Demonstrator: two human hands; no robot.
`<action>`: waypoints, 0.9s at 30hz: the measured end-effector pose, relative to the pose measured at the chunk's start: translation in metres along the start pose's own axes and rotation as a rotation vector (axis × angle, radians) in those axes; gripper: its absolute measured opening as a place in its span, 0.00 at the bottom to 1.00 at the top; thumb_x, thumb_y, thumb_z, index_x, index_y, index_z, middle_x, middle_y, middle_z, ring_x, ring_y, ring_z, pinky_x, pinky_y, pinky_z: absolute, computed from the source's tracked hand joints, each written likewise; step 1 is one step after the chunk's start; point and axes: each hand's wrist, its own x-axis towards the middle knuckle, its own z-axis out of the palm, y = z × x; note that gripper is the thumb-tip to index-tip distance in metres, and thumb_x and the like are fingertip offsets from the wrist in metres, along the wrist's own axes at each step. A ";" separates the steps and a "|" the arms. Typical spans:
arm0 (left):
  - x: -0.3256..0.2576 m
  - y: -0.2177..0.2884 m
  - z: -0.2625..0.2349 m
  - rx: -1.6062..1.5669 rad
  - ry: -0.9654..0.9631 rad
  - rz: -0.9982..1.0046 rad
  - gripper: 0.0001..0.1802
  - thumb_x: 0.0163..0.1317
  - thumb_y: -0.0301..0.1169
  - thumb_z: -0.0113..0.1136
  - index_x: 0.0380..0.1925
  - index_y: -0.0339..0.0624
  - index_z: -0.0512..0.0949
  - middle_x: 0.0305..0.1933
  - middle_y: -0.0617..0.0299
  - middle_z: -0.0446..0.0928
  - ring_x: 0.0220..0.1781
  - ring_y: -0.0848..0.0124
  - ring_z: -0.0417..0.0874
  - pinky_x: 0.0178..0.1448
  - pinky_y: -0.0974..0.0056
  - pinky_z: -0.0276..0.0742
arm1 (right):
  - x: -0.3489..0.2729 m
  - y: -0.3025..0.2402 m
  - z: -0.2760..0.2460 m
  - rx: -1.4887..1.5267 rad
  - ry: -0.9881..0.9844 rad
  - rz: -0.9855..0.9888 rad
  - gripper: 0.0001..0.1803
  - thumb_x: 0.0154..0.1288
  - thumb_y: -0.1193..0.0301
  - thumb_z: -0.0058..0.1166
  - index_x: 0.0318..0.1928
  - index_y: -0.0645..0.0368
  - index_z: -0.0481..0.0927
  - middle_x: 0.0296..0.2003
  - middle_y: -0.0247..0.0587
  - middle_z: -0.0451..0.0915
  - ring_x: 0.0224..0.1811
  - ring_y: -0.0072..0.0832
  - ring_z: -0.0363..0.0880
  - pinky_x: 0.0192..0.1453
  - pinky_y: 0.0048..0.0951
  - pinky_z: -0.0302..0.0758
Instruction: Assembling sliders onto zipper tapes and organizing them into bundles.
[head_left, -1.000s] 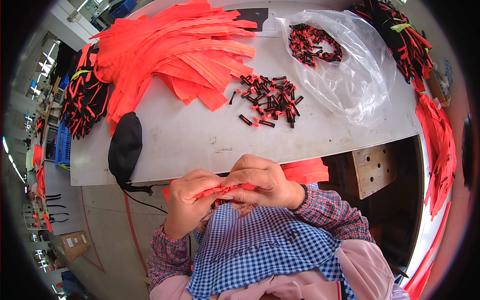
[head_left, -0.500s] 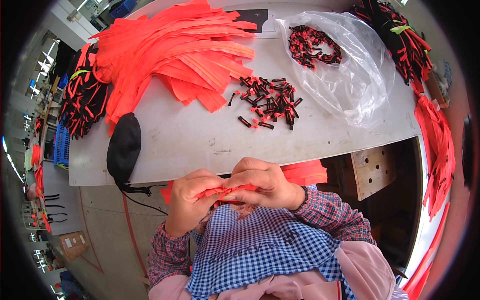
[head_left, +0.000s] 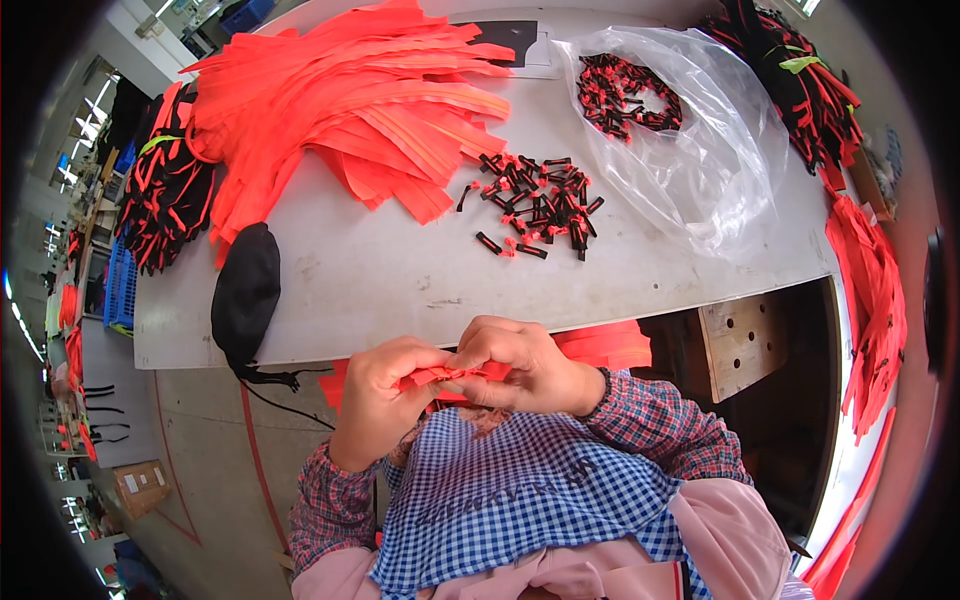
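Note:
Just in front of the table's near edge, my left hand (head_left: 380, 392) and my right hand (head_left: 528, 368) meet, thumbs and fingers pinched on an orange-red zipper tape (head_left: 428, 376). The tape runs between the fingertips; its ends show beyond both hands. Anything small at the pinch point is hidden by my fingers. On the table beyond lies a loose pile of small black zipper pulls with red bits (head_left: 540, 205). A large fan of orange-red zipper tapes (head_left: 340, 100) covers the table's far left.
A clear plastic bag (head_left: 700, 150) holding more pulls (head_left: 625, 95) lies at the far right of the white table (head_left: 400, 280). A black pouch-like thing (head_left: 248, 290) with cords sits near the left edge. Black-and-red bundles (head_left: 165, 190) hang left; red tapes (head_left: 868, 300) hang right.
My fingertips have shifted slightly on the zipper tape, and the right hand's fingers have moved a little. Both hands keep their pinch; the things on the table have not moved.

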 end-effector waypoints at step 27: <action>0.032 0.021 -0.024 -0.462 -0.032 -0.086 0.08 0.66 0.31 0.67 0.35 0.36 0.82 0.32 0.70 0.78 0.37 0.83 0.74 0.43 0.73 0.70 | 0.043 -0.025 0.019 0.029 0.345 -0.010 0.05 0.73 0.75 0.55 0.39 0.61 0.72 0.31 0.32 0.73 0.31 0.17 0.70 0.33 0.22 0.70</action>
